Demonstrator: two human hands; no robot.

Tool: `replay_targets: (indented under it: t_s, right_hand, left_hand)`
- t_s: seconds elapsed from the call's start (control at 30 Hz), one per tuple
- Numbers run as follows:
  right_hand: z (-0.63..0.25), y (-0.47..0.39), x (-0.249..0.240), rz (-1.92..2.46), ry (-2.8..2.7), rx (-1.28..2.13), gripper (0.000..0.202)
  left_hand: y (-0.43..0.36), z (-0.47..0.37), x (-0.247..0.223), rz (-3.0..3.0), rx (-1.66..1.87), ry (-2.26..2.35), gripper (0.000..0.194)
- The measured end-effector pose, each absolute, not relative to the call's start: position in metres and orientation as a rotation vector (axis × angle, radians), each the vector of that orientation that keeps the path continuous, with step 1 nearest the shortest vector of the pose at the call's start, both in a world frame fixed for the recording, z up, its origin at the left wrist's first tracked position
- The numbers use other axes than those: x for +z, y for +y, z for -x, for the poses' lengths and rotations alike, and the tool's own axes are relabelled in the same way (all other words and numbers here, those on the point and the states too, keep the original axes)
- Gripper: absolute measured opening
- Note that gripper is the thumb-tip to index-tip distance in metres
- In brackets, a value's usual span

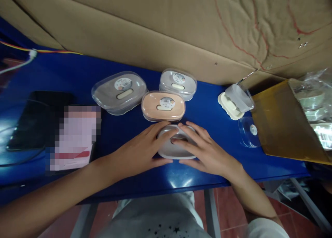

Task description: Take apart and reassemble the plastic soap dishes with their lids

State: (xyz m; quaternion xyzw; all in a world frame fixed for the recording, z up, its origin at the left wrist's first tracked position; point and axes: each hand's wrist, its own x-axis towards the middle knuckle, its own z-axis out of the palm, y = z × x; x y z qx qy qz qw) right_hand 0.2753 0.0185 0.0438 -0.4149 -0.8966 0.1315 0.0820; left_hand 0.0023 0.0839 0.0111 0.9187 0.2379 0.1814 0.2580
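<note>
A small grey oval plastic box (176, 153) lies near the front edge of the table, with a slot in its top. My left hand (147, 144) grips its left side, fingers over the top and thumb along the front. From the right, my right hand (204, 146) holds it too, its fingers reaching across the top to the slot. The fingers partly cover the box. Just behind it sits an orange oval box (150, 106) under a clear lid with a round label. Behind that are a small grey box (166, 87) and a larger grey box (103, 96), also clear-lidded and labelled.
At right, a cream scalloped piece (228, 104) stands by a translucent cup (234, 94) with a thin brush (247, 76). A clear lid (249, 132) lies beside a cardboard box (280, 127) of bagged items. Phones (33, 124) lie left; a cardboard sheet (155, 34) stands behind.
</note>
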Motion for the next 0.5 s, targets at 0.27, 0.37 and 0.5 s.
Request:
replay_targets:
  t_s: [0.27,0.37,0.5]
  right_hand:
    - [-0.268,0.011,0.04,1.298,-2.743,0.368,0.063]
    - [-0.264,0.009,0.039,1.274,-2.777,0.242,0.061]
    - [-0.262,0.008,0.032,1.213,-2.82,0.058,0.06]
  left_hand:
    - [0.084,-0.003,0.01,-2.583,0.443,0.626,0.08]
    - [0.085,-0.001,0.011,-2.659,0.448,0.584,0.081]
    - [0.088,0.002,0.013,-2.79,0.403,0.586,0.081]
